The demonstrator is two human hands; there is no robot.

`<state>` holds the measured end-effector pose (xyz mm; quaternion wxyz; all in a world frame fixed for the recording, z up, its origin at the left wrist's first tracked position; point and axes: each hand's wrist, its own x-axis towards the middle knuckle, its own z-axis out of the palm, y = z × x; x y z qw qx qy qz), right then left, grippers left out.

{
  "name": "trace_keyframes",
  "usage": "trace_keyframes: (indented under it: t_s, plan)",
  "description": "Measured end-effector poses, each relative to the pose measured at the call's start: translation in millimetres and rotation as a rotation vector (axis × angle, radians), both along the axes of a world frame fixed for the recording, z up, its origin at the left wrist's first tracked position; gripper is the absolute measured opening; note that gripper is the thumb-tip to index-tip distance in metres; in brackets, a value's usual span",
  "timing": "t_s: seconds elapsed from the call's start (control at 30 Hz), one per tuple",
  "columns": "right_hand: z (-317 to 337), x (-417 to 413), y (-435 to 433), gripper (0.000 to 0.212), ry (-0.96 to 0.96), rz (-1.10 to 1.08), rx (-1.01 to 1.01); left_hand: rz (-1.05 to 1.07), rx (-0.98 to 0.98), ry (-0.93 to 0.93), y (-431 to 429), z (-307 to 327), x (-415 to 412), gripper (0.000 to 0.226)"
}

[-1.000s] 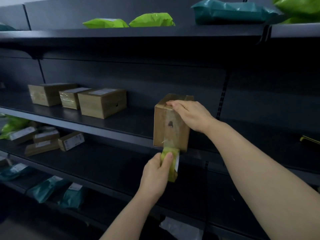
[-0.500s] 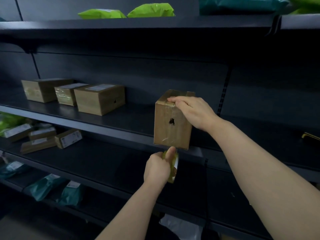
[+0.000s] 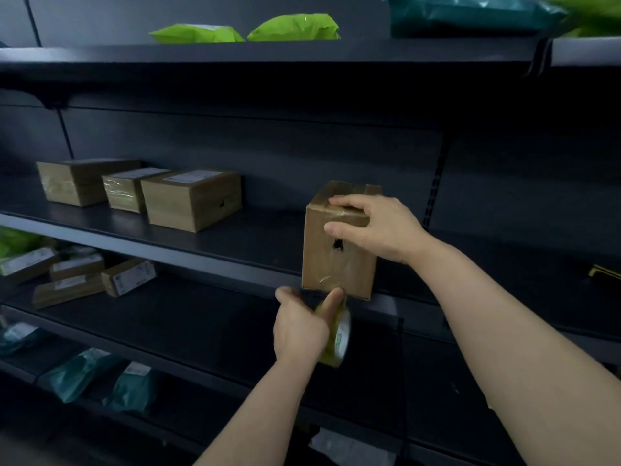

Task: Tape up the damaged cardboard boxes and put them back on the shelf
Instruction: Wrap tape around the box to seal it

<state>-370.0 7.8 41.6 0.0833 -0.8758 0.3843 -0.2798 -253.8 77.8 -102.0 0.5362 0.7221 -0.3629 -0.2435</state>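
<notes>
Left hand (image 3: 300,327) grips a roll of tape (image 3: 340,341) from the side, fingers curled round it, thumb stretched up to the bottom edge of the damaged box (image 3: 336,267). Box stands upright at the front edge of the middle shelf (image 3: 252,237), clear tape shining low on its near face, small ragged hole (image 3: 337,244) higher up. My right hand (image 3: 379,230) holds the box's top, fingers curled over the upper edge, thumb on the near face just beside the hole. Far right on that shelf, something yellow (image 3: 605,272), too dim to tell.
</notes>
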Motion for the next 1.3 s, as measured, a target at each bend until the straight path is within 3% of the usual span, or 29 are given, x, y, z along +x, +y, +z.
trace_keyframes:
  t_s: [0.17, 0.33, 0.47, 0.53, 0.6, 0.7, 0.93, 1.0, 1.2, 1.3]
  plan:
    - [-11, -2, -8, 0.063, -0.039, 0.034, -0.052, -0.050, -0.098, -0.142, 0, 2, -6, 0.060]
    - [-50, -1, -7, 0.066, -0.376, 0.001, -0.119, -0.084, -0.123, -0.113, -4, 3, -2, 0.056]
    - [-69, 1, -7, 0.103, -0.271, -0.037, -0.196, -0.097, -0.130, -0.120, -4, 2, -1, 0.053]
    - [-69, 0, -7, 0.109, -0.197, -0.090, -0.244, -0.098, -0.139, -0.121, -4, 1, 0, 0.052]
    - [-61, 3, -1, 0.093, -0.227, -0.169, -0.266, -0.103, -0.136, -0.116, -5, 2, -1, 0.053]
    - [-43, 13, 4, 0.048, -0.402, -0.262, -0.248, -0.100, -0.111, -0.088, -5, 3, -1, 0.057]
    - [-30, 19, 1, 0.038, -0.456, -0.261, -0.186, -0.094, -0.081, -0.081, -6, 6, 5, 0.055]
    - [-43, 22, 5, 0.049, -0.436, -0.277, -0.218, -0.096, -0.089, -0.088, -5, 6, 4, 0.053]
    - [-75, 25, 9, 0.122, -0.220, -0.329, -0.327, -0.097, -0.097, -0.104, -3, 6, 5, 0.051]
    - [-76, 20, 6, 0.141, -0.269, -0.205, -0.248, -0.111, -0.110, -0.097, -3, 7, 6, 0.052]
